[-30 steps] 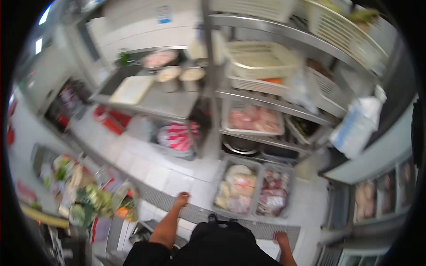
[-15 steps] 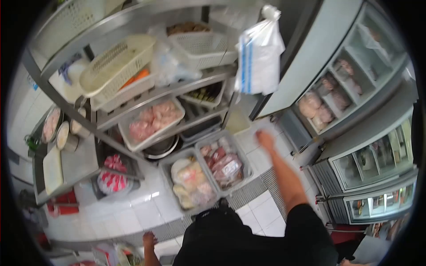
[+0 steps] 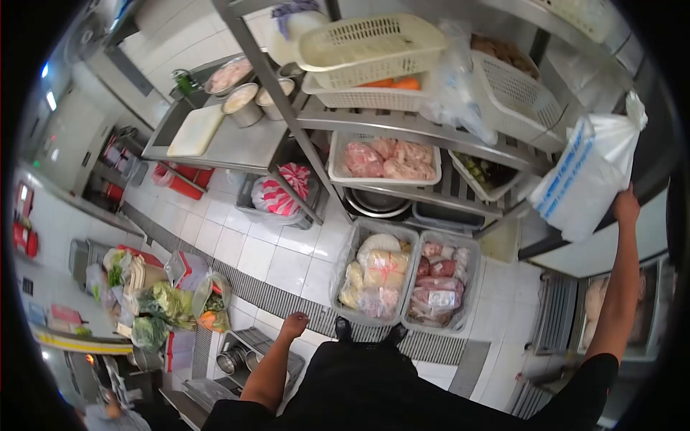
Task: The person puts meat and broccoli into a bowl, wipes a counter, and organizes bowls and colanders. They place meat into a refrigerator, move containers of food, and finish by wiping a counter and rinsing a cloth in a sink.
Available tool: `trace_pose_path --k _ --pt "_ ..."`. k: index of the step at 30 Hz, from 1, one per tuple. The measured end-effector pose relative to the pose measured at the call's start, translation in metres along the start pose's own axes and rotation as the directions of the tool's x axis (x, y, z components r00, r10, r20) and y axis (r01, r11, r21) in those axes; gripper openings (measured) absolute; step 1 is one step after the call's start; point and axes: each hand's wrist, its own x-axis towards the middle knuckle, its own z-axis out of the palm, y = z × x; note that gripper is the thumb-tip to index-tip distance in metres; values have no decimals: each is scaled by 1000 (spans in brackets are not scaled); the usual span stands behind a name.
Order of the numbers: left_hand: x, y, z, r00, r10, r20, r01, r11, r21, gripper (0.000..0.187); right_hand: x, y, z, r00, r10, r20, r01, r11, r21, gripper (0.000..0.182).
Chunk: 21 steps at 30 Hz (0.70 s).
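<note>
1. Right hand [image 3: 627, 207] is raised at three o'clock, its fingers meeting the lower edge of the white bag [image 3: 586, 176]; the grip is partly masked, so I cannot tell a pinch from a touch.
2. Judged from this pose, contact with the bag is the step in hand; a firm hold would call for fingers closed on its plastic.
3. Left hand [image 3: 293, 327] hangs at seven o'clock, fingers curled, nothing seen in it; whether it is clenched I cannot tell. The pot crate [image 3: 291, 359] is near.
4. The bag is between two and three o'clock, beside the rack's metal edge [image 3: 431, 131] and above a pale panel [image 3: 575, 253], both close.
5. Two tubs [image 3: 336, 276] [image 3: 471, 287] bound the floor at four to five; tiled floor [image 3: 259, 258] spreads from them towards the bench [image 3: 248, 147] at ten.
</note>
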Motion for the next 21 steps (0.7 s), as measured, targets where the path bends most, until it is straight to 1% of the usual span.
trace_pose_path --k 1,2,3,4,5,6,7,8,9,10,11,12,13,14,15,16,17,18,19,20,21 --pt "-3 11 1 1000 2 5 -2 1000 -14 36 6 4 16 998 -23 -63 23 1000 -5 30" --pt "-6 14 2 1000 10 -11 -10 999 -33 36 4 6 17 999 -33 -42 33 999 8 30" --pt "-7 14 3 997 46 -63 -47 999 -15 34 -1 8 15 999 -42 -21 43 999 19 29" --pt "-7 16 4 990 79 -118 -79 997 3 32 -16 9 9 998 -30 -62 31 999 13 29" --pt "-9 17 4 988 76 -133 -79 997 -17 32 -35 10 5 995 -22 -100 23 1000 7 29" --pt "-14 16 5 994 -8 -105 -6 991 -135 29 -50 15 6 997 12 -75 -10 1000 28 33" --pt "-18 14 5 994 -89 -65 70 966 -248 27 -74 22 2 998 2 -66 1 999 55 36" --pt "-17 2 9 993 -92 -72 68 956 -286 24 -98 32 8 993 26 -117 -14 994 107 39" --pt "-19 -7 10 992 -98 -77 71 950 -303 24 -132 25 -23 996 82 -43 -77 992 96 40" --pt "-22 -13 11 985 -168 -47 144 933 -329 25 -158 38 -21 994 90 -60 -83 991 109 38" --pt "-26 -17 12 972 -236 -13 217 911 -350 26 -179 65 7 978 61 -199 -25 983 182 38" --pt "-31 -22 13 960 -280 -3 262 901 -346 25 -209 56 -31 982 185 -43 -173 964 200 37" --pt "-35 -25 13 959 -283 -4 263 896 -358 25 -224 83 10 956 124 -267 -42 956 290 38" --pt "-35 -32 12 946 -325 18 312 891 -329 27 -252 83 27 907 240 -347 -144 949 282 38" --pt "-32 -35 9 930 -365 39 359 883 -302 28 -272 72 36 835 349 -426 -243 928 283 39" --pt "-28 -37 4 926 -375 48 373 883 -286 31 -301 34 13 842 478 -248 -417 871 260 41" --pt "-19 -36 -1 925 -377 48 373 879 -297 31 -326 33 74 928 308 -211 -157 835 528 39" --pt "-6 -35 -11 942 -334 -26 312 901 -302 33 -357 -29 97 940 246 -237 -86 842 533 33" --pt "10 -33 -26 952 -289 -102 247 921 -301 35 -385 -93 128 994 91 58 -106 732 673 29" --pt "29 -27 -47 951 -290 -105 246 920 -305 35 -428 -170 114 930 -62 363 -314 383 869 27" --pt "54 -9 -76 942 -170 -289 100 965 -244 35 -460 -253 106 777 -323 540 -566 16 824 26"
